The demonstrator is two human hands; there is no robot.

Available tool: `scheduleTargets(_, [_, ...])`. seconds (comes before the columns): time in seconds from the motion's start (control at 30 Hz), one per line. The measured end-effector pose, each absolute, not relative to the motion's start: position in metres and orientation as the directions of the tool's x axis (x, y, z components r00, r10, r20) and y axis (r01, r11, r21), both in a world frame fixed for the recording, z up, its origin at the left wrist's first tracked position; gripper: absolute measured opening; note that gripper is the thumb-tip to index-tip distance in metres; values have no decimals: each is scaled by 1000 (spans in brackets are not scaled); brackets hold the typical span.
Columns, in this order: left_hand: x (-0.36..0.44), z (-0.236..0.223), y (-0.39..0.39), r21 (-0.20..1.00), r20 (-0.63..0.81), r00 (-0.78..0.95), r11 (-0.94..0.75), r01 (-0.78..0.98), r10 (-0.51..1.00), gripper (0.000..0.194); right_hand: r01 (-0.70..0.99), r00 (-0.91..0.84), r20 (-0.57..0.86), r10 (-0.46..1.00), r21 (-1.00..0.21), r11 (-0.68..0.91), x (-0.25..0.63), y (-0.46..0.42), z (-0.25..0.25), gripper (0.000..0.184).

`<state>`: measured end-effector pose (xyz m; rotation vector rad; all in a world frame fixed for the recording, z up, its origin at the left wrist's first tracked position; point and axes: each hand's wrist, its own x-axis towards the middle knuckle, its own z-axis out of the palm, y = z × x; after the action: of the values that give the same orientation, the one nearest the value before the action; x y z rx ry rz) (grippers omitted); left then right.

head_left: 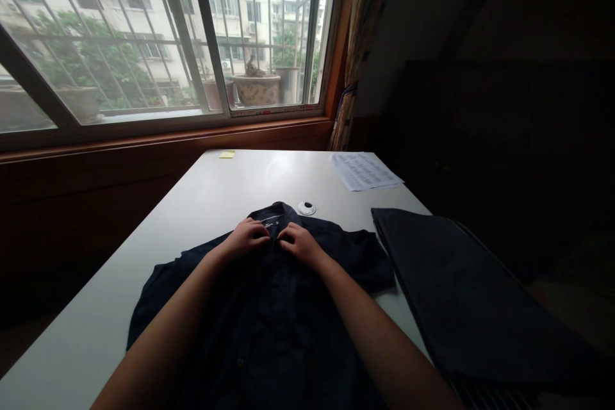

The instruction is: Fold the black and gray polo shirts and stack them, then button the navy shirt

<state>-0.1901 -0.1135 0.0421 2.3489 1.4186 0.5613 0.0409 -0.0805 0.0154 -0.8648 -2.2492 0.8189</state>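
A dark navy short-sleeved shirt (273,307) lies spread on the white table, its collar pointing away from me. My left hand (248,235) grips the shirt's front at the left side of the neck opening, fingers bent inward. Close beside it, my right hand (298,242) pinches the cloth on the right side of the same opening. A label shows inside the collar (287,213) between and beyond the hands. The fingertips are partly hidden in the dark fabric. Just beyond the collar sits a small round white object with a black spot (307,207).
Dark folded trousers or similar dark cloth (446,282) hang over the right side of the white table (158,230). Printed sheets (365,171) lie at the far right corner, a yellow sticky note (227,154) at the far left. A barred window (158,32) and a curtain (350,57) stand behind.
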Motion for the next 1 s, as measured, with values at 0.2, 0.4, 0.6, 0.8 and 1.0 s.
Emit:
scheduleTargets(0.2, [-185,20,-121,517,197,353,-403,755,914,26,247,-615,375,694,-745,620,41,-79,8,17])
scheduleTargets(0.4, [-184,20,-122,565,212,355,-410,716,911,29,225,-626,427,652,-703,675,41,-87,11,18])
scheduleTargets(0.6, [-186,22,-123,622,217,358,-412,667,908,31,269,-632,434,642,-654,707,43,-90,12,18])
scheduleTargets(0.8, [-191,27,-127,706,173,418,-408,579,892,28,294,-642,423,640,-635,714,44,-90,10,17])
scheduleTargets(1.0, [-189,34,-131,736,133,413,-369,568,901,37,275,-638,428,640,-650,708,44,-89,9,21])
